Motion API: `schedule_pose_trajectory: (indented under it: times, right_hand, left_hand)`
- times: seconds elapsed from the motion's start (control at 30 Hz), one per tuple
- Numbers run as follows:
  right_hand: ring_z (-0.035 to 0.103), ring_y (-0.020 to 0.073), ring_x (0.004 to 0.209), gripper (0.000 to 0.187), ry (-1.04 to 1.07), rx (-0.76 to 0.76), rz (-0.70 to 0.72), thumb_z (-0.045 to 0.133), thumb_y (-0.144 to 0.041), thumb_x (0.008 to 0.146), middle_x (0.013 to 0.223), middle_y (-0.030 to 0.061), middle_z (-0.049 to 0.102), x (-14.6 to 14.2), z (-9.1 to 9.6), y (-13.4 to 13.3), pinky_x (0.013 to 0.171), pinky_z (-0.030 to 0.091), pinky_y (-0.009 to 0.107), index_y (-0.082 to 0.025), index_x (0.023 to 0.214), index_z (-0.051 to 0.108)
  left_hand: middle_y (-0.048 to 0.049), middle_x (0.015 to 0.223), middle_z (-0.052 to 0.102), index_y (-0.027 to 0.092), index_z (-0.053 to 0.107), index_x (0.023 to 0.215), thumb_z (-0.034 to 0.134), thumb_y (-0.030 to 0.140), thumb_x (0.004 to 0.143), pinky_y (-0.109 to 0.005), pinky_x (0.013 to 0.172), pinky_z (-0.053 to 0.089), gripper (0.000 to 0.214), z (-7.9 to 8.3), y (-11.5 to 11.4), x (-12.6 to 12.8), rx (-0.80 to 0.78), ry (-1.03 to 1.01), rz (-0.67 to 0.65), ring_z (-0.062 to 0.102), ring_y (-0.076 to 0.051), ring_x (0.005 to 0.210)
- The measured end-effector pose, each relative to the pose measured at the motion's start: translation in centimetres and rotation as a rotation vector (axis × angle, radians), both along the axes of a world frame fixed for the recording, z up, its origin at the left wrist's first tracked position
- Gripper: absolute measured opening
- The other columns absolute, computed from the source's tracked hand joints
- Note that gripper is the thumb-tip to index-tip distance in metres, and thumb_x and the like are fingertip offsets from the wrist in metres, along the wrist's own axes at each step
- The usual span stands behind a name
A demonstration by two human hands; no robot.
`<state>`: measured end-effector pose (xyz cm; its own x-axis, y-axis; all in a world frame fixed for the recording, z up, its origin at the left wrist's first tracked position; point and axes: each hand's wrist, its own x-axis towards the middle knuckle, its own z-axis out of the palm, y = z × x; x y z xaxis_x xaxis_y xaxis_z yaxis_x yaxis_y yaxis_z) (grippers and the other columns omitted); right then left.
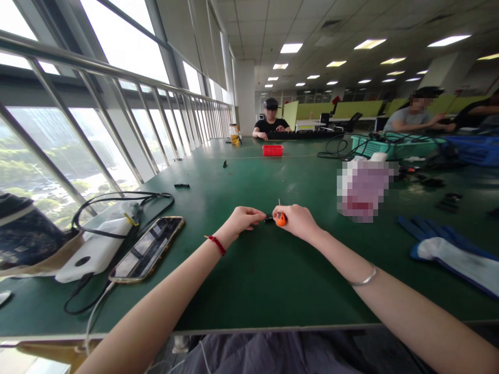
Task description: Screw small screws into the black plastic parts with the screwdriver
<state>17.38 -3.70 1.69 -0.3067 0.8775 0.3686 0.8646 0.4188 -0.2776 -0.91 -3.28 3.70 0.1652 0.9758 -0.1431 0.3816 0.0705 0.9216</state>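
Over the middle of the green table (249,280), my right hand (299,221) is closed round a screwdriver (281,219) with an orange and dark handle. Its thin metal shaft points away from me, past my fingers. Close by on the left, my left hand (246,218) pinches the edge of a small black part (268,218). That part lies between my two hands, and its exact kind is too small to make out. Fingers hide some of it.
A phone (148,249), a white power bank (97,249) and cables lie left. Two small black pieces (181,185) (225,163) are farther off. Right are blue-white gloves (448,249) and a green basket (401,148). A red tray (272,150) stands ahead, before a seated person (272,122).
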Motion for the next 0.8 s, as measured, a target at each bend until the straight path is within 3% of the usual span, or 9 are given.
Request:
schedule_pose_trajectory:
  times: [0.07, 0.17, 0.27, 0.47, 0.8]
  right_hand:
    - [0.058, 0.0149, 0.060, 0.006, 0.350, -0.047, 0.034, 0.058, -0.025, 0.072, 0.069, 0.0010, 0.064, 0.3, 0.0, 0.2, 0.051, 0.035, 0.024, -0.022, 0.074, 0.064]
    - [0.041, 0.0083, 0.038, 0.017, 0.850, -0.255, 0.125, 0.062, -0.036, 0.071, 0.046, -0.0052, 0.047, 0.3, 0.3, 0.2, 0.040, 0.028, 0.022, -0.020, 0.072, 0.059]
    - [0.029, 0.0046, 0.031, 0.025, 1.110, -0.462, 0.203, 0.069, -0.039, 0.064, 0.036, -0.0109, 0.035, -0.2, 0.6, -0.1, 0.036, 0.021, 0.021, -0.019, 0.072, 0.057]
    - [0.023, 0.0024, 0.030, 0.027, 1.250, -0.591, 0.268, 0.072, -0.036, 0.063, 0.032, -0.0132, 0.032, -0.7, 0.3, -0.2, 0.036, 0.015, 0.020, -0.018, 0.073, 0.055]
    - [0.023, 0.0023, 0.030, 0.023, 1.264, -0.663, 0.314, 0.070, -0.032, 0.065, 0.032, -0.0138, 0.033, -0.7, -0.2, 0.0, 0.038, 0.014, 0.020, -0.019, 0.073, 0.052]
  left_hand:
    - [-0.0044, 0.075, 0.068, 0.017, 0.072, 0.074, 0.071, 0.037, 0.060, -0.020, 0.055, 0.040, 0.025, 0.0, 0.1, 0.0, -0.011, -0.009, -0.008, 0.059, -0.014, 0.073]
    - [-0.0050, 0.085, 0.071, 0.018, 0.073, 0.080, 0.071, 0.039, 0.060, -0.021, 0.055, 0.038, 0.029, -0.1, 0.3, -0.1, -0.031, -0.035, -0.044, 0.061, -0.015, 0.075]
    - [-0.0053, 0.089, 0.071, 0.019, 0.074, 0.083, 0.072, 0.040, 0.060, -0.022, 0.055, 0.035, 0.032, -0.2, 0.4, 0.0, -0.068, -0.062, -0.041, 0.061, -0.014, 0.075]
    - [-0.0066, 0.089, 0.071, 0.017, 0.074, 0.083, 0.075, 0.040, 0.055, -0.023, 0.054, 0.032, 0.036, -0.3, 0.7, 0.0, -0.112, -0.134, -0.022, 0.060, -0.014, 0.072]
    - [-0.0057, 0.084, 0.072, 0.017, 0.075, 0.078, 0.075, 0.037, 0.056, -0.024, 0.053, 0.030, 0.030, -0.4, 0.7, 0.3, -0.129, -0.165, -0.005, 0.060, -0.014, 0.070]
